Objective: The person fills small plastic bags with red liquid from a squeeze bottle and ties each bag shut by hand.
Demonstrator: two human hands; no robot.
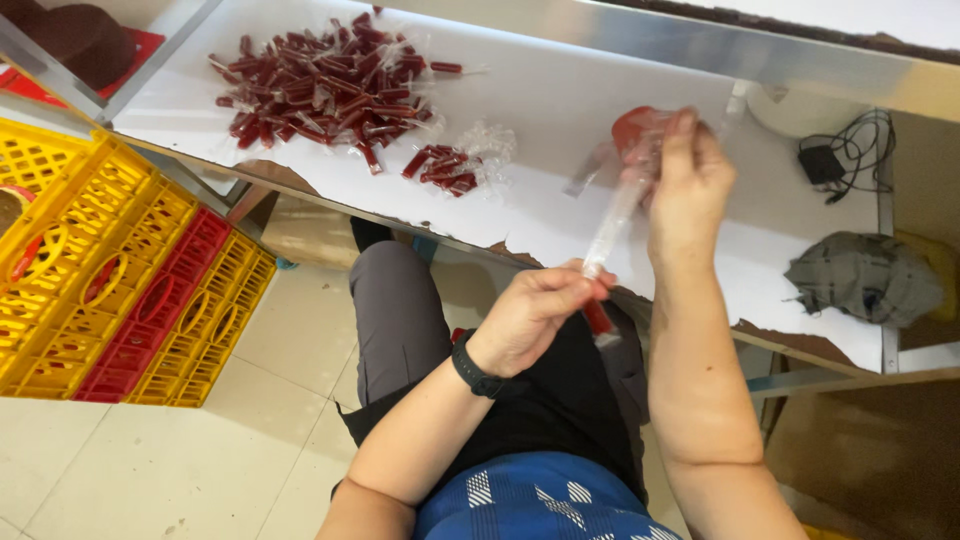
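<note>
My left hand [533, 315], with a black watch on its wrist, pinches the lower end of a long clear plastic tube [615, 225] that has a dark red filling at its bottom tip. My right hand [688, 185] grips the upper end of the same tube, where it blurs against a red roll of tape [632, 127] on the white table [560, 100]. A big heap of filled red tubes [325, 85] lies at the table's far left. A smaller bunch of red tubes [445, 165] lies nearer the middle.
Yellow and red plastic crates [110, 280] are stacked on the tiled floor at the left. A grey cloth bundle [862, 277] and a black charger with cable [835, 160] lie at the table's right end. A metal rail [700, 45] runs along the far side.
</note>
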